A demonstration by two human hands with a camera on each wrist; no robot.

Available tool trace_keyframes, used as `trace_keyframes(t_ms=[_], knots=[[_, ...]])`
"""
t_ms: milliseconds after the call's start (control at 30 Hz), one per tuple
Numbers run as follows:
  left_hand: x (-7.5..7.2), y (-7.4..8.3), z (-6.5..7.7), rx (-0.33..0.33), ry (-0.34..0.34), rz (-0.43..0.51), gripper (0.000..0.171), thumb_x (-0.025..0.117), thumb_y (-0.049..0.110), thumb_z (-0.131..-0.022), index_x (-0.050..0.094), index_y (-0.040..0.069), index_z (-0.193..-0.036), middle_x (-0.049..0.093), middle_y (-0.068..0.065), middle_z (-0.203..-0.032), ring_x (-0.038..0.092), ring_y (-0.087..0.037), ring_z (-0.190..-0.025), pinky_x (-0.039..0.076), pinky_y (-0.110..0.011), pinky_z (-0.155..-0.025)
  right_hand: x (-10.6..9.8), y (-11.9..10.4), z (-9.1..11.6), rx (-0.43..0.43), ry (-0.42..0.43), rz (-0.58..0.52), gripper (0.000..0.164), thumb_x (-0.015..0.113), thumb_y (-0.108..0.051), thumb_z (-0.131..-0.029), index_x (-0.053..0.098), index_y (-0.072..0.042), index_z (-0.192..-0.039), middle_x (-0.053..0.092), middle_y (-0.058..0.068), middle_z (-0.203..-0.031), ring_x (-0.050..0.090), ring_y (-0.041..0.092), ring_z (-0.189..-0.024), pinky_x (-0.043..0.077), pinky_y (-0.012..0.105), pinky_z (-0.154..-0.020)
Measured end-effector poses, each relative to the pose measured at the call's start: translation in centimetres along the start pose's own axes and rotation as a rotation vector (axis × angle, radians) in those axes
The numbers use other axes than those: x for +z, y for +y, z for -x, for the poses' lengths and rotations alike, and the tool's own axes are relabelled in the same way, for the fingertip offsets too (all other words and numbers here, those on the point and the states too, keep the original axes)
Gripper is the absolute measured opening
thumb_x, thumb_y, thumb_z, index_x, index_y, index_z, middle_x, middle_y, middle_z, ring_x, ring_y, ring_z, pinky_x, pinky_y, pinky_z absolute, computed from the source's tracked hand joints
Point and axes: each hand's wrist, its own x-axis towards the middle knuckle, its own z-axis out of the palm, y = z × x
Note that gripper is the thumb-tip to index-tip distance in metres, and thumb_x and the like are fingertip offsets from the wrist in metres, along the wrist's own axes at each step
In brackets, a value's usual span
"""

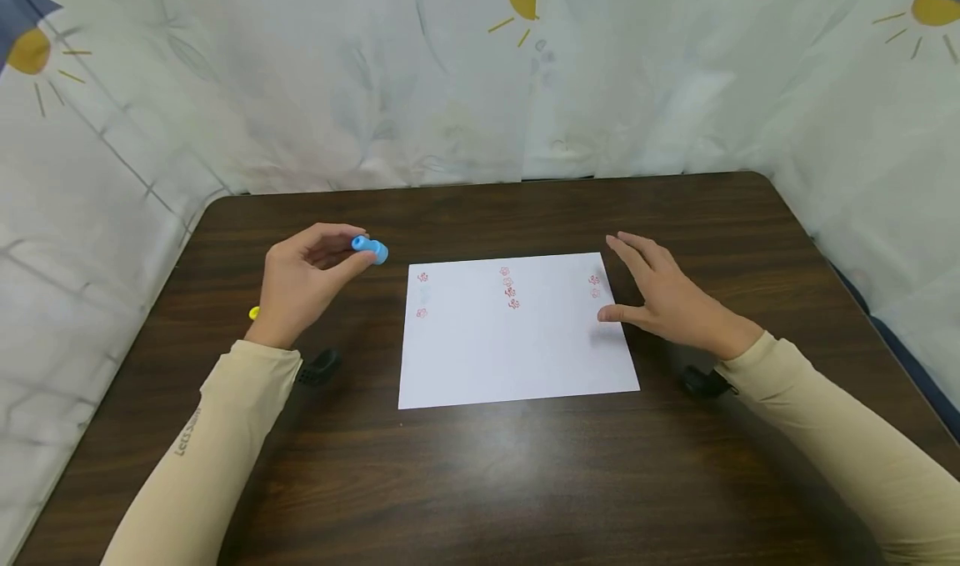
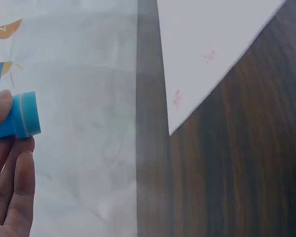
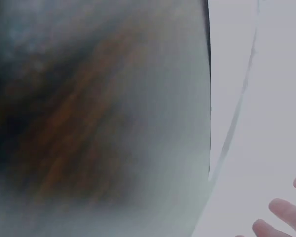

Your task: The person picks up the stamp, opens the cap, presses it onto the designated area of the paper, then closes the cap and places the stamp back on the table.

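Observation:
My left hand pinches a small blue stamp between thumb and fingers, held up in the air off the paper's far left corner. In the left wrist view the stamp is a short cylinder with a wider end. A white sheet of paper lies flat, bearing several small red prints in three columns along its far part. Over the sheet's right edge hovers my right hand, fingers extended, thumb apart, holding nothing. Only fingertips of it show in the right wrist view.
The dark wooden table carries the sheet. A yellow thing peeks out behind my left wrist, mostly hidden. White patterned curtains hang beyond the table's far and side edges.

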Motion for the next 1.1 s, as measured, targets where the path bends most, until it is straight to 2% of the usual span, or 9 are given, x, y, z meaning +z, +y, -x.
trace_keyframes(t_ms=[200, 300, 400, 500, 700, 800, 933, 1000, 1100], knots=[[0.5, 0.8, -0.6, -0.014, 0.015, 0.056, 0.035, 0.086, 0.022, -0.086, 0.075, 0.012, -0.118, 0.074, 0.023, -0.102, 0.073, 0.004, -0.095, 0.057, -0.008, -0.088, -0.4, -1.0, -0.7, -0.023, 0.203, -0.081, 0.107, 0.090, -0.033, -0.080, 0.025, -0.011, -0.163, 0.036, 0.022, -0.158, 0.043, 0.040, -0.142, 0.047, 0.062, -0.111], [0.8, 1.2, -1.0, 0.000, 0.035, 0.108, 0.035, 0.085, 0.018, -0.086, 0.075, 0.009, -0.119, 0.075, 0.021, -0.102, 0.074, 0.001, -0.096, 0.058, -0.010, -0.089, -0.7, -1.4, -1.1, -0.037, 0.288, -0.157, 0.102, 0.089, -0.027, -0.082, 0.028, -0.010, -0.162, 0.040, 0.020, -0.156, 0.049, 0.037, -0.137, 0.053, 0.046, -0.105], [1.1, 1.6, -1.4, 0.004, 0.055, 0.195, 0.034, 0.085, 0.015, -0.086, 0.075, 0.008, -0.118, 0.077, 0.017, -0.104, 0.075, -0.003, -0.098, 0.059, -0.012, -0.091, -1.2, -1.8, -1.5, -0.026, 0.343, -0.330, 0.090, 0.085, -0.021, -0.087, 0.032, -0.010, -0.159, 0.043, 0.015, -0.157, 0.050, 0.033, -0.137, 0.053, 0.023, -0.100], [1.6, 2.1, -1.7, 0.000, 0.077, 0.281, 0.034, 0.085, 0.013, -0.086, 0.074, 0.005, -0.117, 0.078, 0.012, -0.105, 0.075, -0.007, -0.099, 0.059, -0.014, -0.092, -1.8, -2.4, -1.9, -0.009, 0.371, -0.517, 0.078, 0.079, -0.019, -0.093, 0.036, -0.013, -0.157, 0.043, 0.011, -0.158, 0.050, 0.024, -0.139, 0.050, 0.010, -0.097], [2.7, 2.9, -2.2, -0.011, 0.102, 0.425, 0.031, 0.085, 0.010, -0.085, 0.074, 0.003, -0.113, 0.079, 0.005, -0.103, 0.075, -0.013, -0.097, 0.061, -0.017, -0.090, -2.3, -3.7, -2.6, -0.010, 0.439, -0.685, 0.061, 0.073, -0.026, -0.098, 0.045, -0.018, -0.151, 0.051, 0.001, -0.148, 0.060, 0.007, -0.127, 0.052, 0.014, -0.101], [3.2, 3.4, -2.3, -0.012, 0.109, 0.484, 0.029, 0.084, 0.011, -0.086, 0.074, 0.003, -0.112, 0.079, 0.003, -0.102, 0.074, -0.013, -0.095, 0.061, -0.018, -0.089, -2.4, -4.3, -3.0, -0.039, 0.478, -0.800, 0.055, 0.074, -0.027, -0.097, 0.051, -0.016, -0.145, 0.056, -0.001, -0.141, 0.065, 0.011, -0.121, 0.057, 0.019, -0.096], [4.0, 4.1, -2.5, 0.007, 0.101, 0.559, 0.026, 0.082, 0.009, -0.087, 0.074, 0.004, -0.111, 0.078, 0.002, -0.101, 0.074, -0.014, -0.093, 0.062, -0.020, -0.089, -2.3, -4.9, -3.7, -0.109, 0.523, -0.972, 0.057, 0.078, -0.029, -0.093, 0.056, -0.006, -0.140, 0.059, 0.009, -0.137, 0.069, 0.019, -0.114, 0.061, 0.025, -0.086], [4.4, 4.4, -2.5, 0.015, 0.092, 0.589, 0.028, 0.081, 0.007, -0.088, 0.072, 0.000, -0.113, 0.078, 0.001, -0.101, 0.074, -0.014, -0.093, 0.062, -0.022, -0.090, -2.3, -5.3, -4.0, -0.132, 0.539, -1.019, 0.058, 0.079, -0.031, -0.092, 0.057, -0.004, -0.138, 0.060, 0.011, -0.135, 0.070, 0.019, -0.111, 0.061, 0.025, -0.084], [5.0, 4.8, -2.5, 0.019, 0.080, 0.614, 0.026, 0.081, 0.006, -0.087, 0.072, 0.002, -0.112, 0.078, 0.002, -0.102, 0.075, -0.015, -0.093, 0.062, -0.023, -0.091, -2.3, -5.9, -4.4, -0.148, 0.544, -1.051, 0.056, 0.079, -0.033, -0.092, 0.059, -0.004, -0.136, 0.060, 0.015, -0.134, 0.070, 0.019, -0.109, 0.061, 0.025, -0.084]])
